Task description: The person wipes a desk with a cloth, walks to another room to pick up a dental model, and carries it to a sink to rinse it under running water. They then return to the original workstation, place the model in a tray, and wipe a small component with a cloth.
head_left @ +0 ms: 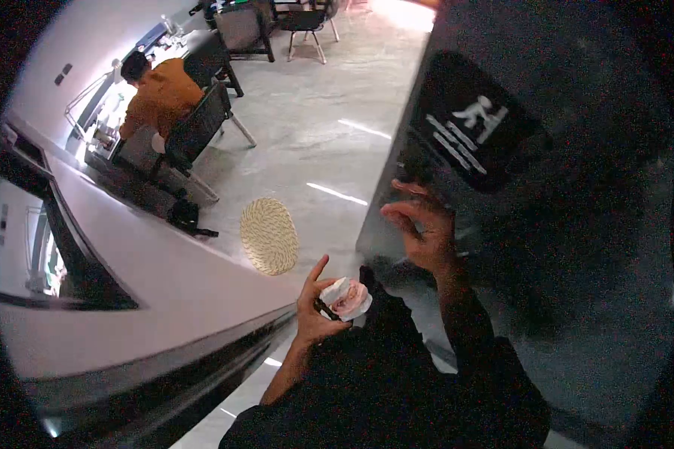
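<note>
My left hand [311,308] is low in front of my body, its fingers closed round a small crumpled white-and-pink wad [348,299] that looks like tissue or thin wrapping. A narrow dark piece shows between the palm and the wad, and one finger points up and away. Higher and to the right, my right hand [427,228] is raised in front of a dark door panel [577,247]. Its fingers are bent and apart, with nothing visible between them. Above it on the panel is a black sign [475,123] with a white pushing figure and lettering.
An oval woven mat [269,236] lies on the pale marbled floor [314,112] ahead. To the left runs a white wall ledge [165,292] beside a dark-framed pane. Further off, a person in an orange top [165,93] sits on a black chair [202,123] at a lit desk.
</note>
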`<action>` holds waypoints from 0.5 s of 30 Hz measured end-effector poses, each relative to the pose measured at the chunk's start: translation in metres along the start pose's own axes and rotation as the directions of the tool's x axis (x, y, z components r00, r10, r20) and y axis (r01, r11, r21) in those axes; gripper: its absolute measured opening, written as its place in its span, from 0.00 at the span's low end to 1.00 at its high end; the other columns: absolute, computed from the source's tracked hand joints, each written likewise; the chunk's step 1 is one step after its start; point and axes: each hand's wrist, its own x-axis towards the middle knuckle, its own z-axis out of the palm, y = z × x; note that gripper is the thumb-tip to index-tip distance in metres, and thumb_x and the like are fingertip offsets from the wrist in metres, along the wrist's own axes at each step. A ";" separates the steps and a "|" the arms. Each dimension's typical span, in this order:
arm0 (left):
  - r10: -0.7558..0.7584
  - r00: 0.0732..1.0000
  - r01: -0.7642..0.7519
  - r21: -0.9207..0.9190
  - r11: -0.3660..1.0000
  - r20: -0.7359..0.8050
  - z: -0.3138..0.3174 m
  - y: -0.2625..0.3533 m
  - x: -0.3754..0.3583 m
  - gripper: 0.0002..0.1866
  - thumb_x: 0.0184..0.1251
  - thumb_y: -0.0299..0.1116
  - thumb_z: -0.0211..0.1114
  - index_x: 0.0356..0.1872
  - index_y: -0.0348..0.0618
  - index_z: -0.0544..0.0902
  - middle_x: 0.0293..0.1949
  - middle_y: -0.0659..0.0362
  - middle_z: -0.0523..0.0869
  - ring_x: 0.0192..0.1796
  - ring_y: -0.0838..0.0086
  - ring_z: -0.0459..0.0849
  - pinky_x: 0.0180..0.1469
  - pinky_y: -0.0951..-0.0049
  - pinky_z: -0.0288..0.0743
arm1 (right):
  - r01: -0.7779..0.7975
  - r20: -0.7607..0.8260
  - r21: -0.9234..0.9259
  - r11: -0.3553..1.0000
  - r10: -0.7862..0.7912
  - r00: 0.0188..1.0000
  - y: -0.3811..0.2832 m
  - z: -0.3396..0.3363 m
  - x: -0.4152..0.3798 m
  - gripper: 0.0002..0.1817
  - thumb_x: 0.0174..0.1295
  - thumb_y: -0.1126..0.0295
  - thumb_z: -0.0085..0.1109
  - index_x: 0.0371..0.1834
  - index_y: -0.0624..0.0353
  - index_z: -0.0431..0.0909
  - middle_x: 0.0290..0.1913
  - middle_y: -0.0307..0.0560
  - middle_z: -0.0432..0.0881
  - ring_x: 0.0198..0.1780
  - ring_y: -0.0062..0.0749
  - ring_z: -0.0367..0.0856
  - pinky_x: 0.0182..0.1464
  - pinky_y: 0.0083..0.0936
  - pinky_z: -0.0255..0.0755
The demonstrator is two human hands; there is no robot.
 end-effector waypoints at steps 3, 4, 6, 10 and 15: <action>0.069 0.997 -0.071 0.077 0.994 0.031 -0.020 -0.052 0.005 0.39 0.30 0.27 0.82 0.55 0.38 0.80 0.75 0.40 0.61 0.63 0.63 0.81 0.57 0.66 0.81 | 0.072 0.015 0.011 0.997 -0.072 0.997 0.044 0.027 -0.033 0.07 0.58 0.78 0.68 0.39 0.56 0.86 0.53 0.51 0.84 0.65 0.46 0.78 0.63 0.39 0.72; 0.083 0.996 -0.085 0.073 0.994 0.022 -0.019 -0.061 0.001 0.39 0.30 0.26 0.81 0.55 0.38 0.80 0.75 0.42 0.62 0.63 0.63 0.81 0.57 0.66 0.81 | 0.118 0.003 0.023 0.993 -0.118 0.993 0.041 0.033 -0.045 0.08 0.57 0.79 0.68 0.39 0.56 0.86 0.54 0.52 0.84 0.65 0.46 0.77 0.63 0.39 0.72; 0.112 0.994 -0.112 0.067 0.992 0.004 -0.018 -0.080 -0.005 0.39 0.29 0.24 0.81 0.55 0.38 0.79 0.76 0.45 0.62 0.62 0.65 0.81 0.57 0.66 0.82 | 0.123 0.135 0.108 0.986 -0.138 0.981 0.052 0.015 -0.080 0.15 0.51 0.81 0.67 0.43 0.57 0.86 0.51 0.51 0.85 0.64 0.48 0.79 0.63 0.42 0.72; 0.085 0.996 -0.085 0.007 0.996 -0.017 0.042 -0.100 0.029 0.41 0.28 0.21 0.80 0.55 0.39 0.78 0.74 0.48 0.65 0.63 0.64 0.80 0.59 0.65 0.82 | -0.015 0.232 0.230 0.973 -0.040 0.972 0.129 -0.015 -0.142 0.19 0.45 0.81 0.67 0.45 0.59 0.85 0.46 0.49 0.87 0.57 0.49 0.83 0.63 0.41 0.73; 0.091 0.987 -0.086 -0.043 0.995 0.134 0.029 -0.108 0.049 0.40 0.29 0.23 0.80 0.55 0.41 0.78 0.69 0.46 0.70 0.67 0.61 0.76 0.61 0.64 0.80 | -0.139 -0.040 0.007 0.990 0.140 0.989 0.069 -0.003 -0.172 0.13 0.48 0.82 0.67 0.39 0.61 0.85 0.39 0.47 0.88 0.45 0.38 0.87 0.51 0.33 0.78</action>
